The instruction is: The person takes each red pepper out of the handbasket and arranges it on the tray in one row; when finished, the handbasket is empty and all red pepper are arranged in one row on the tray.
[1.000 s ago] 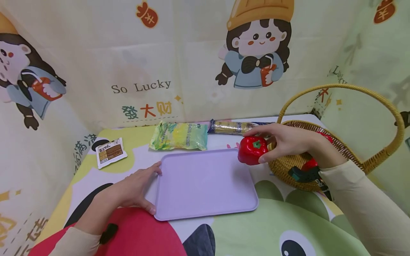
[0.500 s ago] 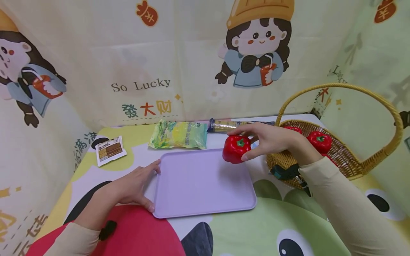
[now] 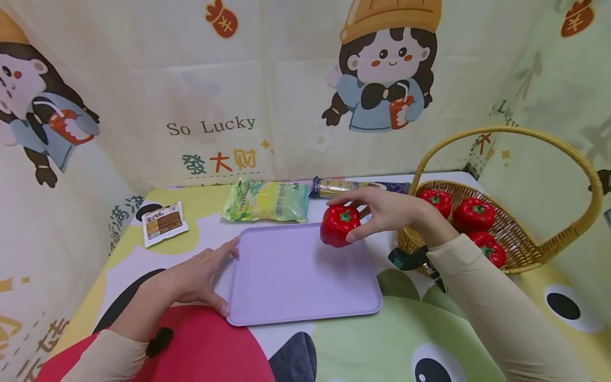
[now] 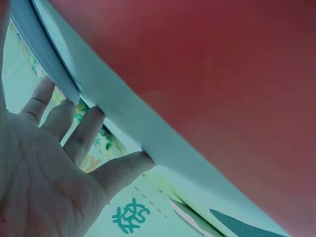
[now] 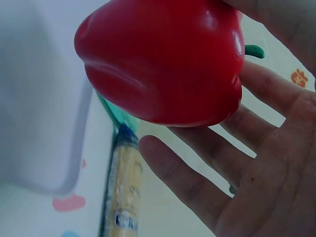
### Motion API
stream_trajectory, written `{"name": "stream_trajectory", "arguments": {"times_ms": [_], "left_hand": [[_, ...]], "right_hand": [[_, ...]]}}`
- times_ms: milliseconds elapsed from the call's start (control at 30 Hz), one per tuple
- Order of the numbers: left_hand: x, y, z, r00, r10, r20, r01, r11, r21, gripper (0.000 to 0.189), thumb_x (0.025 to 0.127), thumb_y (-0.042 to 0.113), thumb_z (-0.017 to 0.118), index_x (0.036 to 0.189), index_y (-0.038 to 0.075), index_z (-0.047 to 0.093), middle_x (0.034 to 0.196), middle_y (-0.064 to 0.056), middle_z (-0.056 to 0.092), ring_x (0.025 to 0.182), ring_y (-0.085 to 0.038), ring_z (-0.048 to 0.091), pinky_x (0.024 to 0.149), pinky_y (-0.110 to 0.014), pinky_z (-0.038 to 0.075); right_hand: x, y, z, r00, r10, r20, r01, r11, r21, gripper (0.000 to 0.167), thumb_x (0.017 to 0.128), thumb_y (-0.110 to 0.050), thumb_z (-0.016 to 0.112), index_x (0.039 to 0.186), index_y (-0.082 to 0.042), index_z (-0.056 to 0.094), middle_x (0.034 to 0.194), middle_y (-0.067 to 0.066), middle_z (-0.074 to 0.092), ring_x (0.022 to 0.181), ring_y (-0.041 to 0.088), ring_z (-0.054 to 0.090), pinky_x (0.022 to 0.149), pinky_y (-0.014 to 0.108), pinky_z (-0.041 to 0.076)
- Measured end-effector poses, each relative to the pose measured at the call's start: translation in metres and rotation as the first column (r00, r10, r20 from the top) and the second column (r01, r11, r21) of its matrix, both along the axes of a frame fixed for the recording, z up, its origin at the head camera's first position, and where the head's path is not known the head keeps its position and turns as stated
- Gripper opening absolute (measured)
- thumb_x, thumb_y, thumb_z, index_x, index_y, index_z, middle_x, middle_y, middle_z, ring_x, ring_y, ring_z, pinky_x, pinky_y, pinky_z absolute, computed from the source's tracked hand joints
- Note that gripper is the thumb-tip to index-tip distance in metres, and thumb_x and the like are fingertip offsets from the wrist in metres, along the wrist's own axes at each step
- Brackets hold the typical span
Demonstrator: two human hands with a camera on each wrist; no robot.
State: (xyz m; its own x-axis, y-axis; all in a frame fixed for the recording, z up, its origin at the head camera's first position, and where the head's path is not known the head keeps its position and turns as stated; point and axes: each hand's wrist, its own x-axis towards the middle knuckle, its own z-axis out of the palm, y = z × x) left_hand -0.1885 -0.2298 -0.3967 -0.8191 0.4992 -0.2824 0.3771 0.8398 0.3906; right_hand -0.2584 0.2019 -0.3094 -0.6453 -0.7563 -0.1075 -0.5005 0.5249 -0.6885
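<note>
My right hand [image 3: 386, 212] holds a shiny red bell pepper [image 3: 336, 228] with a green stem, thumb in front and fingers behind. The pepper is above the right part of a shallow lilac tray [image 3: 286, 281]. Seen from the right wrist, the pepper [image 5: 163, 64] fills the upper middle, its green stem pointing right and the fingers beneath it. At the tray's left edge rests my left hand [image 3: 193, 278], fingers and thumb spread along the rim. In the left wrist view, fingertips of this hand [image 4: 59, 163] lie against the pale tray edge [image 4: 47, 54].
A wicker basket [image 3: 525, 260] with a tall handle stands at the right, with several red peppers [image 3: 473, 214] inside. Behind the tray lie a green-yellow packet [image 3: 267, 201] and a long gold-and-blue pack [image 3: 336, 188]. A small brown-and-white sachet [image 3: 164, 225] lies at the left.
My right hand has carried the bell pepper leftward from near the basket to over the tray, uncovering the peppers inside the basket. The left hand has stayed at the tray's edge.
</note>
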Motion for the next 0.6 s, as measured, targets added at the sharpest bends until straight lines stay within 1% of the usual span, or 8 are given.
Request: {"name": "stream_trajectory", "arguments": {"times_ms": [133,267,467,600], "left_hand": [[0.000,-0.001,0.001,1.000,-0.001,0.003,0.001,1.000,0.000,0.142,0.053,0.069,0.092,0.160,0.009,0.020,0.138,0.000,0.051,0.118,-0.024,0.050,0.103,-0.051,0.047],[0.001,-0.001,0.002,1.000,0.002,0.012,-0.002,1.000,0.002,0.139,0.054,0.067,0.092,0.159,0.010,0.022,0.137,-0.003,0.052,0.117,-0.024,0.050,0.101,-0.052,0.048],[0.001,-0.001,0.002,1.000,0.008,0.010,-0.008,1.000,-0.006,0.134,0.054,0.068,0.092,0.157,0.012,0.027,0.137,-0.007,0.053,0.117,-0.025,0.050,0.101,-0.052,0.048],[0.000,-0.001,0.000,1.000,0.004,0.000,-0.004,1.000,-0.013,0.131,0.053,0.070,0.091,0.155,0.014,0.030,0.139,-0.008,0.052,0.115,-0.023,0.051,0.099,-0.050,0.049]], "right_hand": [[-0.002,-0.014,-0.003,1.000,0.021,0.018,-0.021,1.000,-0.007,0.079,0.081,-0.031,0.088,0.149,-0.018,0.050,0.142,0.002,0.057,0.127,0.027,0.056,0.093,0.047,0.058],[-0.003,-0.024,-0.007,0.999,0.025,0.026,-0.024,0.999,-0.027,0.079,0.080,-0.031,0.088,0.149,-0.018,0.051,0.142,0.002,0.056,0.125,0.026,0.057,0.093,0.048,0.058],[-0.008,-0.038,-0.015,0.998,0.035,0.047,-0.032,0.997,-0.071,0.082,0.079,-0.029,0.090,0.150,-0.021,0.049,0.144,0.001,0.054,0.128,0.026,0.055,0.094,0.044,0.057],[-0.010,-0.045,-0.020,0.997,0.041,0.060,-0.035,0.995,-0.088,0.081,0.078,-0.029,0.091,0.147,-0.020,0.051,0.143,0.001,0.055,0.128,0.026,0.055,0.092,0.043,0.058]]}}
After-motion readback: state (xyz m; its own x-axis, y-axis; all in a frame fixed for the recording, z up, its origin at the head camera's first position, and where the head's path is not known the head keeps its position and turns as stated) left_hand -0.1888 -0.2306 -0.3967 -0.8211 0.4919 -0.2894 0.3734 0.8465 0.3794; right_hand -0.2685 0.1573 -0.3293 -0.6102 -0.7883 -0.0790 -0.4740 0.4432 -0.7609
